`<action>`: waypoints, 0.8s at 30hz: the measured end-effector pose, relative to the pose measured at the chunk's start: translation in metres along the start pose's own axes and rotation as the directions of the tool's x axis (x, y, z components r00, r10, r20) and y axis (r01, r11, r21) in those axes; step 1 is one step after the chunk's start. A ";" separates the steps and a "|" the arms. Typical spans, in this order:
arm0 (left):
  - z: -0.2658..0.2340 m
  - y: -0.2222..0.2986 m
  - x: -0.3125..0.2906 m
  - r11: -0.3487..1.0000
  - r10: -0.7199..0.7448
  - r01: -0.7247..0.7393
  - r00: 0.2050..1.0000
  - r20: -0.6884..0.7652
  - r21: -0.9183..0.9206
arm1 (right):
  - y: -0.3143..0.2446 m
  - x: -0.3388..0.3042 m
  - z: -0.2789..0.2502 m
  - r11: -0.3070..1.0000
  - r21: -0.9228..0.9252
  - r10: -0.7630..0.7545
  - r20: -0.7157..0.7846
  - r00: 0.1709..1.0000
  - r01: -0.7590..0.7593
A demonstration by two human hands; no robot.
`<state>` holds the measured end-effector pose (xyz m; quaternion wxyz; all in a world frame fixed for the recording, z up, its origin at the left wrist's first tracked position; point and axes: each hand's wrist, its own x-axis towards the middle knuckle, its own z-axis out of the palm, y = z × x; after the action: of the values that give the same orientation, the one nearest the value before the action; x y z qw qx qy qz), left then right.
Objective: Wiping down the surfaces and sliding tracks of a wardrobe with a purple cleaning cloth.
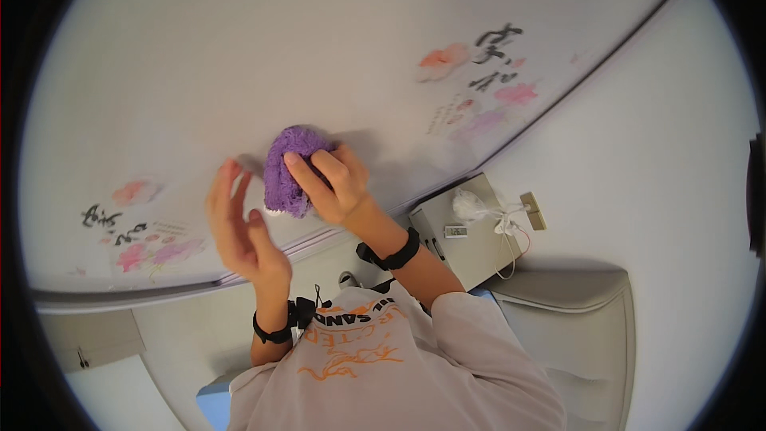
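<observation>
A fluffy purple cloth, bunched up, rests against a white sheet-like surface printed with flowers and dark brush lettering. My right hand grips it from the right, fingers bent and pressed into the pile. Just left of the cloth, my left hand is raised with its fingers apart and nothing in it; it looks separate from the cloth. The cloth's underside and the tips of some right-hand fingers are hidden. A dark band circles each wrist.
A dark-edged border runs along the white surface. Beyond it at right stand a small cabinet bearing a bundled white cable, a wall socket plate and a grey padded chair. Pale furniture is at lower left.
</observation>
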<state>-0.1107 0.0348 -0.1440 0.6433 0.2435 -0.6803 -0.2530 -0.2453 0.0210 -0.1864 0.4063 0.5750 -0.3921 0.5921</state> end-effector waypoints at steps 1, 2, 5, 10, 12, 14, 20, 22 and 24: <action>0.003 -0.001 -0.002 1.000 -0.002 0.002 1.000 0.012 -0.016 | 0.012 -0.003 -0.008 1.000 -0.020 0.000 0.004 1.000 0.000; 0.006 -0.002 -0.005 1.000 0.016 -0.015 0.999 -0.037 0.024 | 0.029 -0.007 -0.016 0.998 -0.059 -0.018 -0.016 1.000 0.017; 0.011 -0.006 -0.004 0.992 0.059 -0.046 0.992 -0.112 0.115 | 0.074 -0.005 -0.053 0.986 -0.165 -0.016 -0.031 0.999 0.010; 0.027 -0.008 -0.007 0.949 0.164 -0.068 0.941 -0.296 0.308 | 0.182 -0.019 -0.127 0.887 -0.449 0.104 -0.042 0.994 -0.111; 0.033 -0.003 -0.004 0.941 0.175 -0.039 0.906 -0.384 0.336 | 0.233 -0.016 -0.156 0.862 -0.480 0.111 -0.138 0.984 -0.164; 0.042 0.000 -0.001 0.930 0.146 0.025 0.891 -0.430 0.367 | 0.289 -0.018 -0.195 0.811 -0.550 0.132 -0.165 0.977 -0.202; 0.056 -0.003 0.004 0.908 0.196 0.048 0.829 -0.524 0.415 | 0.400 -0.019 -0.281 0.654 -0.718 0.220 -0.122 0.968 -0.239; 0.060 -0.001 0.003 0.891 0.217 0.058 0.816 -0.536 0.449 | 0.413 -0.022 -0.295 0.619 -0.757 0.245 -0.067 0.967 -0.209; 0.064 0.001 0.006 0.918 0.204 0.043 0.802 -0.561 0.395 | 0.411 -0.020 -0.294 0.631 -0.742 0.256 -0.076 0.964 -0.226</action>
<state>-0.1749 0.0337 -0.1414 0.7718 0.4030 -0.4918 0.0036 -0.7350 0.1453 -0.2141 0.5155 0.3116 -0.6798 0.4184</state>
